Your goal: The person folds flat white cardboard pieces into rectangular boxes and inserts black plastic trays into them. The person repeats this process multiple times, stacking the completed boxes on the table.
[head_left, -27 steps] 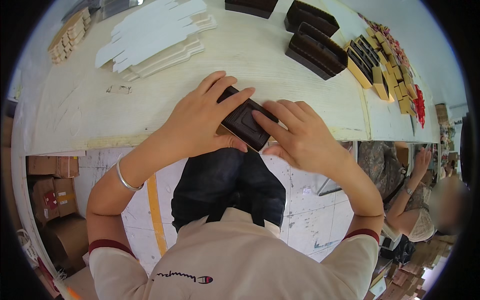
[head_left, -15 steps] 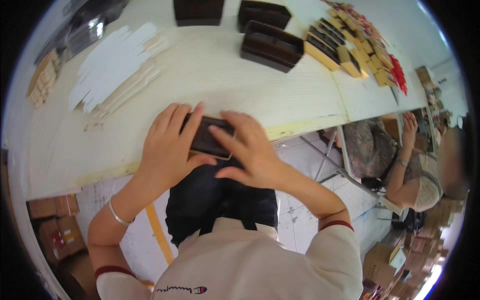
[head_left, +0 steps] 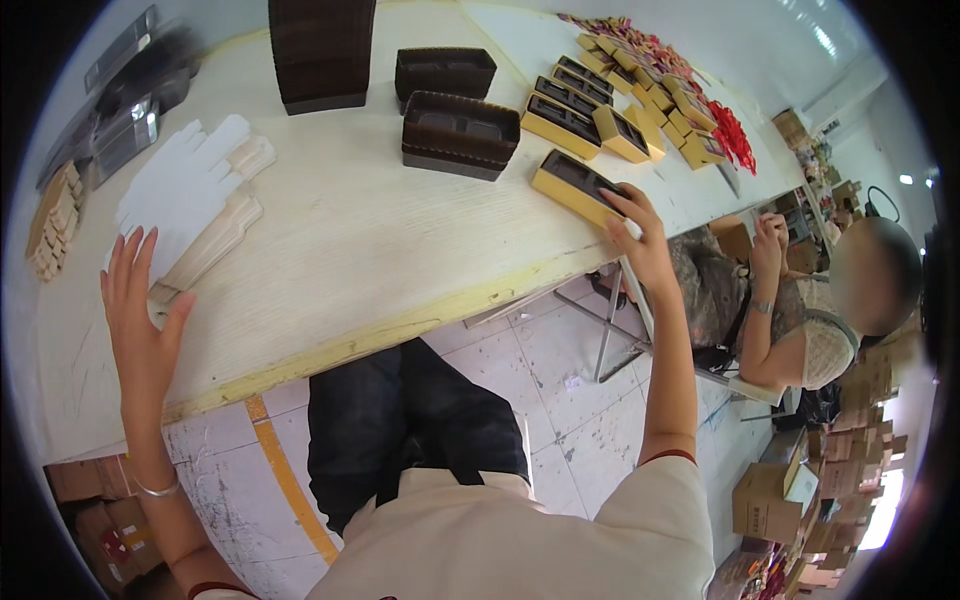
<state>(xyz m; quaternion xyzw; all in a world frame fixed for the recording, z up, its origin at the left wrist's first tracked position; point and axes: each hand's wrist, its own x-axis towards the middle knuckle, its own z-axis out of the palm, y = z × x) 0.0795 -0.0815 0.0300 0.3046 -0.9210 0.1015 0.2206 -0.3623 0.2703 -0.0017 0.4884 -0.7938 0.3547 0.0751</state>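
Note:
My right hand (head_left: 643, 240) grips the near right end of a gold box (head_left: 560, 193), its fingers at the box's edge. A black compartmented tray sits inside that box, which rests on the table right of the middle. At the left, my left hand (head_left: 140, 315) is spread open over the near edge of a pile of flat white card blanks (head_left: 175, 190), nothing in its grasp. Whether its fingertips touch the blanks I cannot tell. More gold boxes with black trays (head_left: 560, 125) stand just beyond the one in my right hand.
Stacks of dark plastic trays (head_left: 460, 140) stand mid-table, with a taller stack (head_left: 320, 55) behind. Clear plastic pieces (head_left: 125, 130) and a beige stack (head_left: 58, 220) lie far left. Red ribbon-like material (head_left: 732, 135) lies far right. Another person (head_left: 800, 320) sits to the right.
My hands were together over a box with a black tray at the table's front edge. They have parted: the right moved right with the gold box, the left moved to the white blanks.

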